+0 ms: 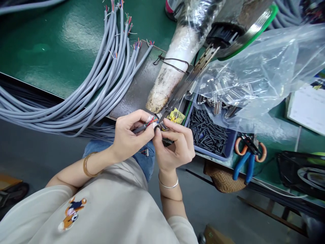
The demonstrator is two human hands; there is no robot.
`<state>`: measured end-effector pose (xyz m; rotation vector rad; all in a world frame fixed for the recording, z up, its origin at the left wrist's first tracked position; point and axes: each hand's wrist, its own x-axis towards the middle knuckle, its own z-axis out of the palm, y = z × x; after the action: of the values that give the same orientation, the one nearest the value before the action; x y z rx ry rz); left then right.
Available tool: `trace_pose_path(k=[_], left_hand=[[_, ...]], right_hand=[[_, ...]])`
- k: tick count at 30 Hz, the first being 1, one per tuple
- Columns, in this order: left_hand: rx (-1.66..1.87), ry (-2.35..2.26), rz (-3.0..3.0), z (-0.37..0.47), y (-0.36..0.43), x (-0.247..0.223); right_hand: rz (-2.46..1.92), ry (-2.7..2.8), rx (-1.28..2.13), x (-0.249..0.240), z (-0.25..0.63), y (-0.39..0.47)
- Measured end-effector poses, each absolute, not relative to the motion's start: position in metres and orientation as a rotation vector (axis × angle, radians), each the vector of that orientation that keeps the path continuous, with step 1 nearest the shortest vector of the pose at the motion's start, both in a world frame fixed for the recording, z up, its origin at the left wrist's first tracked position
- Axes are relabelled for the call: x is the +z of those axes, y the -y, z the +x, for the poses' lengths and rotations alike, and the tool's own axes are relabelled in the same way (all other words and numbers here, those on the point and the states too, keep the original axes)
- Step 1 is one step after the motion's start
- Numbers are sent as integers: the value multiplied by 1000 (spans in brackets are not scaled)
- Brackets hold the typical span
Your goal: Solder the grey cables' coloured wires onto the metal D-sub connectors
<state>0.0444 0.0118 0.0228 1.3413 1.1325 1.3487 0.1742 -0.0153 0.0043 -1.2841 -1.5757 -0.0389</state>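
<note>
My left hand (132, 135) is closed on a grey cable (139, 129) near its stripped end. Thin coloured wires (153, 120) fan out from that end, close to a small metal connector (158, 116). Fingers bent, my right hand (175, 144) meets the left one at the wire ends. A small dark piece shows at its thumb tip, but what the fingers grip is mostly hidden. Just beyond the fingertips is a crumpled yellow pad (177, 116). The narrow perforated metal arm (200, 64) slopes down towards the hands beside a grimy white wrapped tube (166, 78).
Many grey cables (93, 91) curve across the left side. At right, a blue tray (186, 123) holds short black tubes (208, 132), under a plastic bag (266, 67) of metal connectors. Pliers (246, 162) lie at the table edge. A green-rimmed solder spool (264, 28) stands behind.
</note>
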Motion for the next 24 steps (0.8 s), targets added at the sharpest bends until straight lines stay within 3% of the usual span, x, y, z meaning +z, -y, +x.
trace_pose_path(k=[13, 24], left_hand=[[1202, -1091, 1313, 39, -4, 25], [1053, -1029, 1144, 32, 7, 23]], right_hand=[[-1328, 1700, -96, 15, 196, 31], [-1418, 1991, 129, 32, 197, 41]])
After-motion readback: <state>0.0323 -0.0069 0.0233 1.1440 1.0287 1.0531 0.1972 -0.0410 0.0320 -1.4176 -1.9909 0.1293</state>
